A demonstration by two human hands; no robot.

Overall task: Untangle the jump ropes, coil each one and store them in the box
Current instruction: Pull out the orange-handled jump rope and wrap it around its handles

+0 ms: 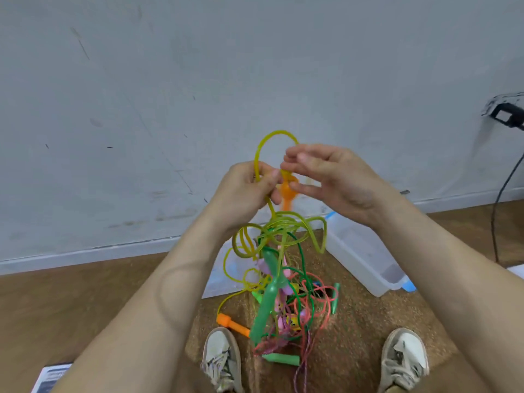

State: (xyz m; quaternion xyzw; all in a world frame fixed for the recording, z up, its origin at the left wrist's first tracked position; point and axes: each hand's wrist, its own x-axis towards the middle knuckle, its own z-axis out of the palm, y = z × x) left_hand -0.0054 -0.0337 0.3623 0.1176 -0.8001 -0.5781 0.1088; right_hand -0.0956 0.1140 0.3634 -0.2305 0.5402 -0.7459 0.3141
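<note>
A tangle of jump ropes [283, 279] hangs from my hands down to the floor, with yellow, green, red and pink cords and green handles. My left hand [243, 194] grips the yellow rope [263, 146] where it loops upward. My right hand [331, 177] pinches the same yellow rope near an orange handle [287, 198] held up between both hands. A second orange handle [231, 324] lies on the floor. The clear plastic box [365, 259] stands on the floor to the right of the tangle.
A white wall with a baseboard rises close ahead. My two shoes [222, 361] stand on a cork-like mat [354, 321] over a wooden floor. The box's lid [221, 276] lies behind the tangle. A black cable [499, 199] hangs at the right. Printed paper [52, 378] lies bottom left.
</note>
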